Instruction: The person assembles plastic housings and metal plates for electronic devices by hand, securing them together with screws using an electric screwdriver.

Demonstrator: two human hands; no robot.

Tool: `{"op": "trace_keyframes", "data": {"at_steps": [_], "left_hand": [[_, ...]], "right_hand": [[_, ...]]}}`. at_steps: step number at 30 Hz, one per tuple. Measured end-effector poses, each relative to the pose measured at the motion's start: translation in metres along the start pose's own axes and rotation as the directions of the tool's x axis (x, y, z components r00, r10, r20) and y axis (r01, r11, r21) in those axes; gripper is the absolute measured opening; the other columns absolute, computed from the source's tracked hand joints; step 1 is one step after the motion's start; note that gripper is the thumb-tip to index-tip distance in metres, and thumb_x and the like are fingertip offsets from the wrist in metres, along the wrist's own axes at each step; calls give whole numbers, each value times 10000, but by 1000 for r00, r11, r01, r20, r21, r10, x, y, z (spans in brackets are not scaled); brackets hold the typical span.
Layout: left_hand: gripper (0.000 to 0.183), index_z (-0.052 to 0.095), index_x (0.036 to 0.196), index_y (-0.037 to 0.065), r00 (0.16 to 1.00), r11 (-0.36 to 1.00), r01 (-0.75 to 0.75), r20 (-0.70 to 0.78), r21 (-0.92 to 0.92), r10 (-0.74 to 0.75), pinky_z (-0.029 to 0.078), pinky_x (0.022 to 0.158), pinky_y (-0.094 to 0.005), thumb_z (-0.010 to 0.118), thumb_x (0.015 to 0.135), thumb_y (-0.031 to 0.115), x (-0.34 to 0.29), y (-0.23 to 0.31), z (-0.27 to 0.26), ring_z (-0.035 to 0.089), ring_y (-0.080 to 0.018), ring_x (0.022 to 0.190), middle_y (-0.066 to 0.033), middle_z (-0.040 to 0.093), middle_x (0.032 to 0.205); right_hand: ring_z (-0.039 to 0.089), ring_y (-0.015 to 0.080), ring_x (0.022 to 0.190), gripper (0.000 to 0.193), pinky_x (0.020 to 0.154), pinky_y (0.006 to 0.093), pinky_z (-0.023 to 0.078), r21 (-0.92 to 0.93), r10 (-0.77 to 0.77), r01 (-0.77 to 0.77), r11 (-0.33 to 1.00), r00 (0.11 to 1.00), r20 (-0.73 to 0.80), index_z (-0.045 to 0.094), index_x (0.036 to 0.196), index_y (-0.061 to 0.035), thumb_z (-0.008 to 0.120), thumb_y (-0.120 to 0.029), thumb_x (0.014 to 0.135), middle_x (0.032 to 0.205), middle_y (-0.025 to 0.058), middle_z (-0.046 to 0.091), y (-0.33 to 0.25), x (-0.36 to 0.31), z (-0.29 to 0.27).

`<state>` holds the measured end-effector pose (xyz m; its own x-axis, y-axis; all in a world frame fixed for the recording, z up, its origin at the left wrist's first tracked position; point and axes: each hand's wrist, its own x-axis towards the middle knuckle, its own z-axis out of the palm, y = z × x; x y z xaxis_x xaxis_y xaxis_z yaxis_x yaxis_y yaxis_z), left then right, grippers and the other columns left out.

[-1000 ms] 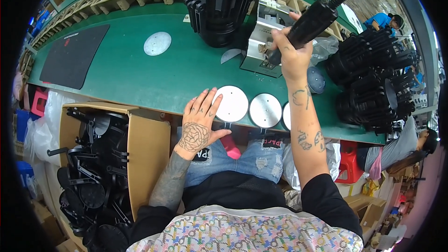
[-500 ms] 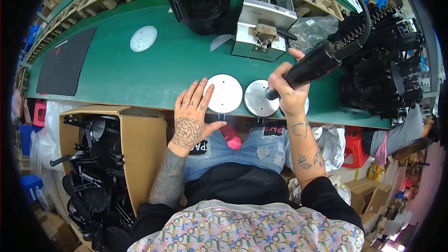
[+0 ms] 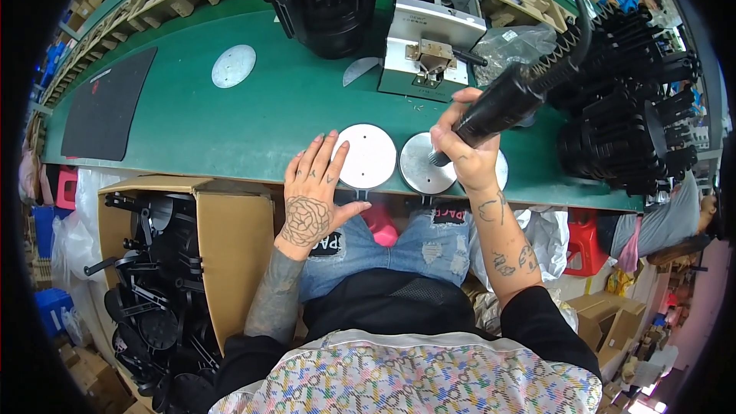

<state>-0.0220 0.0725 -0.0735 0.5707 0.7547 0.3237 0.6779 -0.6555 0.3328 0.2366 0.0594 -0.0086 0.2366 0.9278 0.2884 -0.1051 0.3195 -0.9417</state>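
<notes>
My right hand [image 3: 471, 161] is wrapped round a black electric screwdriver [image 3: 500, 110], which hangs tilted with its tip end over a silver round plate [image 3: 420, 172] at the table's near edge. Whether the tip touches the plate is hidden. Beside it on the left lies a whiter round plate [image 3: 371, 159] with two small holes. My left hand [image 3: 308, 203] rests against that plate's left side, fingers stretched out, thumb at its lower edge. Part of a third round plate [image 3: 502, 172] shows behind my right wrist.
On the green table [image 3: 184, 123] stand a metal screw-feeder box [image 3: 435, 27], a large black finned housing [image 3: 326, 8] and more black housings [image 3: 629, 134] on the right. A dark mat [image 3: 107, 107] and another disc [image 3: 234, 66] lie left. A carton [image 3: 234, 261] of black parts stands below.
My right hand and the screwdriver have shifted slightly left over the silver plate. My left hand keeps its place on the white plate.
</notes>
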Motion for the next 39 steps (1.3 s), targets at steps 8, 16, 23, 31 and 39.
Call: {"op": "trace_keyframes", "data": {"at_steps": [8, 16, 23, 31, 39], "left_hand": [[1098, 376, 1547, 138, 1000, 1000, 9, 24, 8, -9, 265, 1167, -487, 850, 645, 547, 1, 2, -2, 355, -293, 1464, -102, 350, 1613], [1096, 382, 1544, 139, 999, 1000, 16, 40, -18, -15, 269, 1164, -491, 859, 642, 538, -1, 3, -3, 354, -291, 1467, -108, 359, 1607], [1087, 410, 1527, 117, 1000, 1000, -9, 2, -10, 9, 285, 1148, -494, 863, 628, 528, 4, 2, -1, 381, -307, 1445, -115, 395, 1588], [1118, 396, 1532, 85, 1000, 999, -30, 4, 34, 29, 292, 1139, -511, 865, 625, 539, 1, -1, 2, 375, -330, 1446, -139, 382, 1592], [1089, 415, 1520, 79, 999, 998, -36, 18, 50, 35, 287, 1139, -513, 849, 644, 560, 6, 2, 2, 373, -325, 1450, -140, 379, 1593]], "right_hand": [[601, 81, 663, 531, 650, 239, 497, 27, -339, 346, 938, 931, -137, 514, 1285, 5, 791, -9, 832, 757, 0, 644, -27, 98, 33], [602, 103, 661, 499, 641, 253, 487, -100, -284, 274, 956, 953, -102, 513, 1276, -2, 774, -23, 850, 779, 12, 637, -21, 107, 27], [569, 95, 638, 575, 621, 243, 470, -50, -202, 196, 979, 956, -212, 444, 1347, 11, 708, 80, 841, 742, 11, 598, -17, 10, -27], [561, 63, 623, 573, 618, 217, 450, -221, -268, 209, 953, 919, -288, 458, 1328, 8, 722, 90, 827, 741, 6, 621, -26, -22, -71], [559, 76, 627, 490, 602, 227, 440, -202, -248, 190, 961, 913, -323, 489, 1256, -10, 717, 81, 832, 727, 8, 606, -16, -28, -77]]}}
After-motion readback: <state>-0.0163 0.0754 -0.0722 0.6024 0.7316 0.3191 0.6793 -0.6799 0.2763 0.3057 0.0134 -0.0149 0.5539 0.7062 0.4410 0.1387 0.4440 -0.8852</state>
